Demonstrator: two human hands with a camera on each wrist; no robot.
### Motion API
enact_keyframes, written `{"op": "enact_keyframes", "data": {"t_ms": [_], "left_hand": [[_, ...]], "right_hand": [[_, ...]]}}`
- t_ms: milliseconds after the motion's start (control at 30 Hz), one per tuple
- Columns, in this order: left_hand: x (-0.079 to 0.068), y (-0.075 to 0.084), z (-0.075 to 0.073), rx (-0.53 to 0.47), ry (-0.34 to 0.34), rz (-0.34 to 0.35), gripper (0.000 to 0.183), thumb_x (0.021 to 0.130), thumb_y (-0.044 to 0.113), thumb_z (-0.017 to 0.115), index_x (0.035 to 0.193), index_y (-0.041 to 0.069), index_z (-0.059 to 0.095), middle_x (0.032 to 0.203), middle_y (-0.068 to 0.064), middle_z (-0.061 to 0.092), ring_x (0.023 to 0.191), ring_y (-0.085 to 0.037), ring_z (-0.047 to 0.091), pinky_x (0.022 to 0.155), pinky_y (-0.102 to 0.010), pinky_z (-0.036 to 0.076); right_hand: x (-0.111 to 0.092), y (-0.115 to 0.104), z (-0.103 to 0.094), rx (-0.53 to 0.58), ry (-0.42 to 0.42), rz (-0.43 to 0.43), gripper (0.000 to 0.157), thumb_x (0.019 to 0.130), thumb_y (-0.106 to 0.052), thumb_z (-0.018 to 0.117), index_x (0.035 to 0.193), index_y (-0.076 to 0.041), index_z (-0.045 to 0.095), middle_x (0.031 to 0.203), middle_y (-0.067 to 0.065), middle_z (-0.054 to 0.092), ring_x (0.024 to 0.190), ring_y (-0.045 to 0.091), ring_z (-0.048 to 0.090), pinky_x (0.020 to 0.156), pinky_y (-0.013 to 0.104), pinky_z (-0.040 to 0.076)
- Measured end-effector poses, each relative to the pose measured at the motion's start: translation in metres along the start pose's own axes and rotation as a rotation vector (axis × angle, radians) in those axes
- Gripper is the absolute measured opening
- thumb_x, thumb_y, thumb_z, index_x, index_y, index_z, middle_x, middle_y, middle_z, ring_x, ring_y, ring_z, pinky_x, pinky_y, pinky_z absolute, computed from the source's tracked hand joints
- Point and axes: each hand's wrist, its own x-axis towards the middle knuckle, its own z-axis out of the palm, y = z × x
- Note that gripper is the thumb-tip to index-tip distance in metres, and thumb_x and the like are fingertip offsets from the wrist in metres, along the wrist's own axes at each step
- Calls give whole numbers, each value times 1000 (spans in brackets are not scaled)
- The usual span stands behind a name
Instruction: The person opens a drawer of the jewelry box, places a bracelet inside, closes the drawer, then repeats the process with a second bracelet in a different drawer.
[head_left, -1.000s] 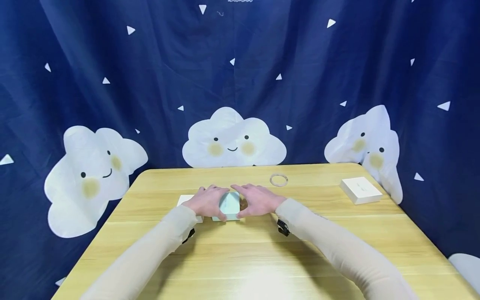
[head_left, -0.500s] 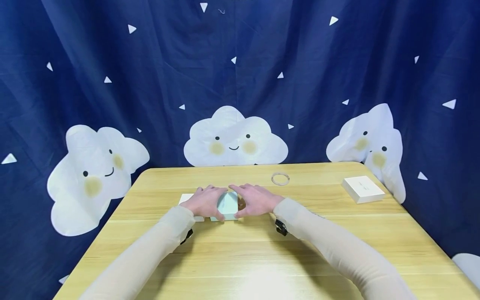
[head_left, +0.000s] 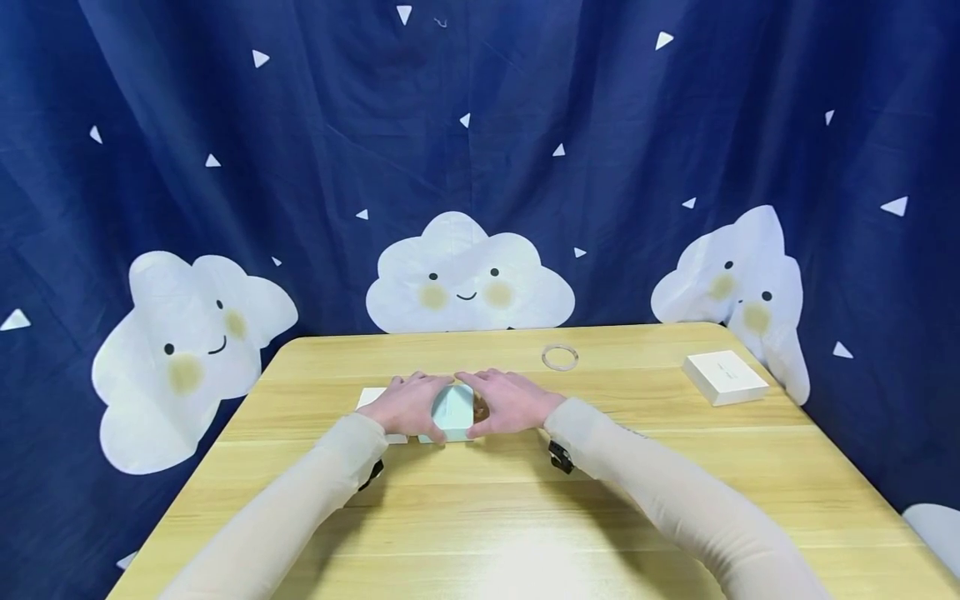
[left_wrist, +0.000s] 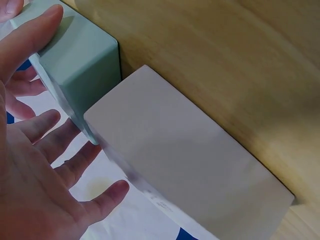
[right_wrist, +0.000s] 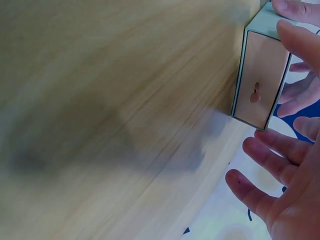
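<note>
The mint-green box (head_left: 453, 408) sits on the wooden table (head_left: 487, 508), between both hands. The left hand (head_left: 408, 406) is clamped on it, thumb against the near face, fingers reaching toward the far edge. The right hand (head_left: 513, 402) is clamped on the opposite end likewise. A pinkish end panel (right_wrist: 262, 75) with a small tab (right_wrist: 255, 94) faces right. A white box (left_wrist: 190, 145) stands just beside the left end, partly under the left hand. A thin ring (head_left: 560, 357) lies beyond the right hand; a second white box (head_left: 725, 377) rests at far right
</note>
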Motion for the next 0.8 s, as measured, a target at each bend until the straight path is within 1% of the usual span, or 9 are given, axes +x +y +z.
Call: {"op": "enact_keyframes", "data": {"t_ms": [200,333,433,533,600,667,800], "left_hand": [[-1,0,-1,-16,5,9,107,60,46,92,153,23,43,143,3,57,126,-21,48,102,-52,37],[-2,1,-2,-16,-8,15,109,63,56,89,155,24,41,147,1,53,133,-22,44,103,-55,36],[-3,3,-4,-28,-6,13,102,72,67,79,156,24,40,151,-2,49,138,-25,40,106,-61,34],[-3,8,-6,-46,20,7,92,83,71,64,155,19,40,155,-9,45,144,-32,36,111,-68,29],[-2,11,-6,-51,38,0,86,91,68,56,156,15,39,158,-13,41,148,-36,31,113,-71,24],[1,15,-4,-46,57,-6,81,97,65,49,156,12,37,161,-15,36,151,-39,26,115,-71,22],[7,25,5,-74,75,-36,77,102,60,41,158,7,33,165,-20,24,153,-44,16,118,-68,18]], "right_hand": [[0,2,2,-11,8,-9,102,81,-65,73,161,-23,26,152,7,50,133,25,53,103,48,49],[0,2,1,-12,6,-11,102,81,-67,72,161,-24,26,150,7,52,132,24,53,102,47,49],[-2,2,1,-11,3,-11,104,79,-69,72,161,-24,25,149,7,53,131,25,54,102,47,50],[-4,3,0,2,-4,-3,107,78,-68,74,161,-23,23,149,6,53,129,25,55,102,47,50],[-6,5,-1,10,-13,7,109,78,-67,75,162,-22,22,151,6,51,130,26,54,104,48,49],[-8,6,-2,16,-20,18,110,78,-66,75,162,-21,21,154,7,48,134,28,52,107,49,46],[-16,10,-5,19,-28,40,111,79,-65,76,162,-19,20,158,10,43,139,31,48,111,51,43]]}}
